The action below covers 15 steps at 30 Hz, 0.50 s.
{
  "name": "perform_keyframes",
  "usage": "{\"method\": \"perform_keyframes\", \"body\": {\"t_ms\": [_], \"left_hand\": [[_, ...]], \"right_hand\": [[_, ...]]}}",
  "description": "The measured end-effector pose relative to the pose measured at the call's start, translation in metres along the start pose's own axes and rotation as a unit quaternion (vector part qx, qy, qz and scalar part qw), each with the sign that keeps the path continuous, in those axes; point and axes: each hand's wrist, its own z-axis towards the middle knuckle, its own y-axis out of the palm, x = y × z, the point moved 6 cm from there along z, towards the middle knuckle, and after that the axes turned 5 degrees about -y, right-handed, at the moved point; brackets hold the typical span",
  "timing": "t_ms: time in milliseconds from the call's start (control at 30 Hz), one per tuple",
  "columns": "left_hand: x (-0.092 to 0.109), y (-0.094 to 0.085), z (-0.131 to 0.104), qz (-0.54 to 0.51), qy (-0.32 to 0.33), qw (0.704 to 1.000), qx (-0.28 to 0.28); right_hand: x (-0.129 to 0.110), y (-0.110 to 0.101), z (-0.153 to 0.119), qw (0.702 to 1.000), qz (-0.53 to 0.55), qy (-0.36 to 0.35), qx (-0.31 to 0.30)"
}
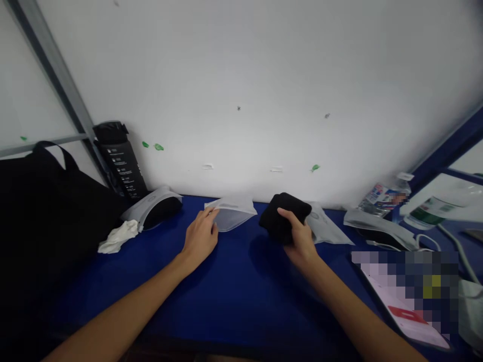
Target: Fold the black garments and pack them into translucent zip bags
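Observation:
My right hand [302,239] grips a folded black cloth bundle [283,216], thumb on top and fingers mostly hidden beneath, above the blue tabletop [234,281]. To its left, my left hand [200,234] has its fingers at the left edge of a frosted plastic bag [236,218]. That bag's mouth gapes towards me and nothing shows inside. Just behind the right hand lies another frosted bag [326,229], partly covered by the bundle. At the left a third frosted bag [153,203] has something black [164,212] in it.
A black bag [56,216], a dark bottle [121,163] and crumpled tissue [118,237] stand or lie left. On the right are a frosted pouch [381,229], a plastic water bottle [387,196], white cable [430,241] and a phone [400,296]. A white wall [241,141] rises behind.

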Motion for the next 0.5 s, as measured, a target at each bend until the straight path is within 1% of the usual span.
{"method": "perform_keyframes", "body": {"t_ms": [33, 67, 100, 133, 167, 200, 233, 267, 300, 333, 367, 433, 500], "left_hand": [[0.001, 0.001, 0.0, 0.0, 0.004, 1.0, -0.001], [0.003, 0.002, -0.001, 0.0, 0.01, 1.0, -0.003], [0.005, 0.003, -0.002, -0.002, 0.017, 1.0, -0.006], [0.008, 0.004, -0.004, -0.009, 0.026, 1.0, -0.012], [0.011, 0.005, -0.006, -0.02, 0.042, 0.999, -0.02], [0.016, 0.006, -0.008, -0.038, 0.062, 0.997, -0.031], [0.02, 0.006, -0.011, -0.058, 0.084, 0.994, -0.041], [0.023, 0.005, -0.013, -0.078, 0.102, 0.991, -0.049], [0.025, 0.005, -0.014, -0.096, 0.115, 0.987, -0.056], [0.026, 0.004, -0.015, -0.109, 0.121, 0.985, -0.059], [0.026, 0.002, -0.016, -0.117, 0.123, 0.984, -0.058], [0.026, 0.001, -0.015, -0.118, 0.124, 0.983, -0.059], [0.026, 0.001, -0.014, -0.108, 0.124, 0.985, -0.061]], "right_hand": [[-0.006, -0.003, -0.004, 0.996, -0.041, -0.072, 0.017], [-0.015, -0.005, -0.01, 0.983, -0.092, -0.159, 0.027], [-0.025, -0.002, -0.018, 0.956, -0.144, -0.256, 0.014], [-0.033, 0.006, -0.029, 0.914, -0.194, -0.354, -0.035], [-0.037, 0.019, -0.042, 0.859, -0.239, -0.438, -0.117], [-0.036, 0.032, -0.056, 0.793, -0.279, -0.497, -0.217], [-0.031, 0.044, -0.069, 0.726, -0.31, -0.529, -0.311], [-0.024, 0.053, -0.08, 0.668, -0.339, -0.538, -0.387], [-0.017, 0.059, -0.087, 0.626, -0.369, -0.533, -0.435], [-0.011, 0.063, -0.091, 0.603, -0.398, -0.522, -0.453], [-0.006, 0.066, -0.092, 0.593, -0.425, -0.511, -0.455], [0.002, 0.068, -0.092, 0.584, -0.473, -0.493, -0.438], [0.007, 0.066, -0.09, 0.58, -0.506, -0.486, -0.414]]}}
